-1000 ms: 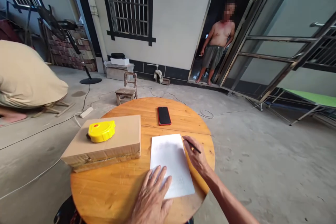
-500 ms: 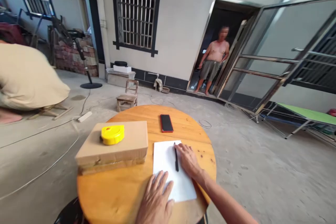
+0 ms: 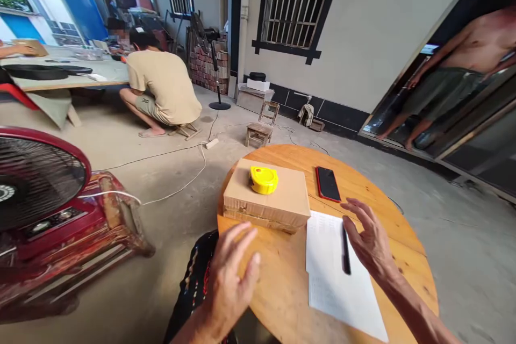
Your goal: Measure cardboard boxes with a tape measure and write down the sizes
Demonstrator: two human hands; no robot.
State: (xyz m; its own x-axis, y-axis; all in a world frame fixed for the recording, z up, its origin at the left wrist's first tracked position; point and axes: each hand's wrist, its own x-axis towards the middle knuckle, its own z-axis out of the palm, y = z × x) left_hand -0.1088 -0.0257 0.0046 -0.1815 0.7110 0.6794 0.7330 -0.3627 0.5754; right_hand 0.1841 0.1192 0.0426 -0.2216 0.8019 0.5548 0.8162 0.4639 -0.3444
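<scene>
Head camera: condition of the left hand [image 3: 231, 274]?

Raised at the near-left side of the round table [image 3: 278, 279], fingers apart and thumb out, grasp empty. The cardboard box [image 3: 292, 188] is just beyond its fingertips.

And the right hand [image 3: 368, 242]?

Above the right edge of the paper [image 3: 322, 274], fingers loosely spread, gripping nothing. Its thumb is at the upper end of the black pen [image 3: 346, 252]; whether they touch, I cannot tell.

Position of the pen?

On the paper, roughly lengthwise. The paper lies on the table, its far-left corner against or just beside the box.

Other items on the table?

A yellow tape measure [image 3: 263, 180] on top of the box; a red-edged phone [image 3: 328, 184], dark screen up, beyond the paper.

Surroundings?

A small wooden chair [image 3: 260, 130] beyond the table; a red fan [image 3: 60, 215] at left.
</scene>
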